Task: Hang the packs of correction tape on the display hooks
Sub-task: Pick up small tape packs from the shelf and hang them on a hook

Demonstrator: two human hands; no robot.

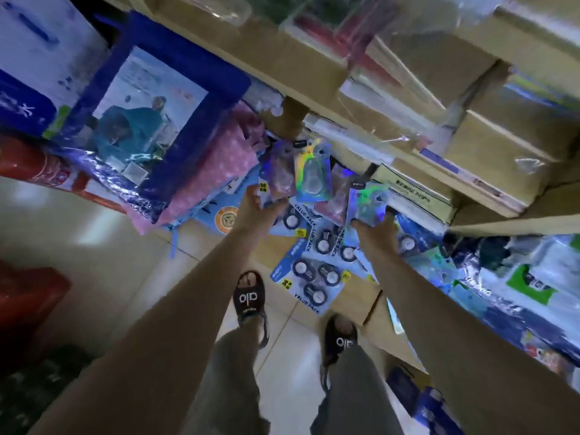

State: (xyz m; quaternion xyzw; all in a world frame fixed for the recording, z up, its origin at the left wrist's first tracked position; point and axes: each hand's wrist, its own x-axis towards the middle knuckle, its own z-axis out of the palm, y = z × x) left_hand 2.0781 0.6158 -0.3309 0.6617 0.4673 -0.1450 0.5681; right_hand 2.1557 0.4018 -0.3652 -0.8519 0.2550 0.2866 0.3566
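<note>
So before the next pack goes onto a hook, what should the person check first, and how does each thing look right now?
1. Left hand has a firm hold on its packs: ok, fingers closed on them.
2. Right hand grips the holographic pack: ok.
3. Display hook visible and free: cannot tell, the picture is blurred and no hook shows clearly.
4. Pack's hang hole facing the hook: cannot tell.
5. Footing clear: not ok, value packs lie loose on the floor by the sandals.

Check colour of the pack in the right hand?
Holographic silver-blue pack, rainbow sheen, in the right hand; head view.
</note>
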